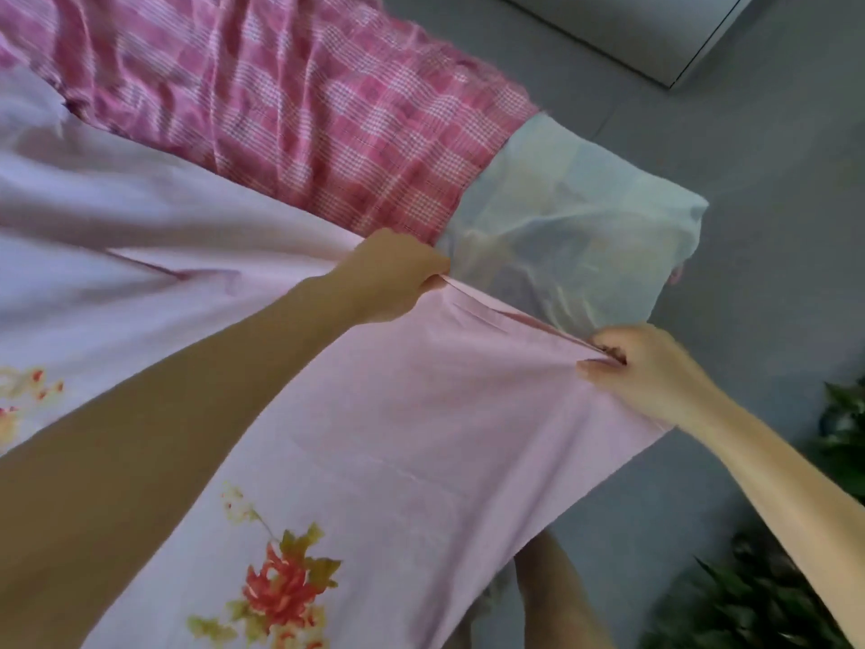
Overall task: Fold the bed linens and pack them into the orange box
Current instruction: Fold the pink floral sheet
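The person holds a pink floral sheet [402,414] by its far edge with 2 hands. The left hand [398,274] is curled into a fist round the hem at the middle of the picture, knuckles up, with the bare forearm running back across the cloth to the lower left. The right hand [641,367] pinches the same hem further right, thumb and curled fingers closed on a bunched corner of it. Between the 2 hands the hem is pulled into a straight, taut line with a few narrow pleats along it. The sheet spreads from that line toward the person and off to the left; a red flower with green leaves is printed on it near the bottom edge, and another shows at the left edge.

Beyond the sheet lies a pink checked linen [290,100], wrinkled, reaching to the upper left. Just beside it, right of the left hand, a pale bluish cloth [575,227] drapes over a corner; what it covers cannot be told. The grey floor [758,171] shows to the right, with a white slab-like object [655,30] at the top and a green plant [767,601] at the lower right. A bare leg [557,597] shows below the sheet's lower edge
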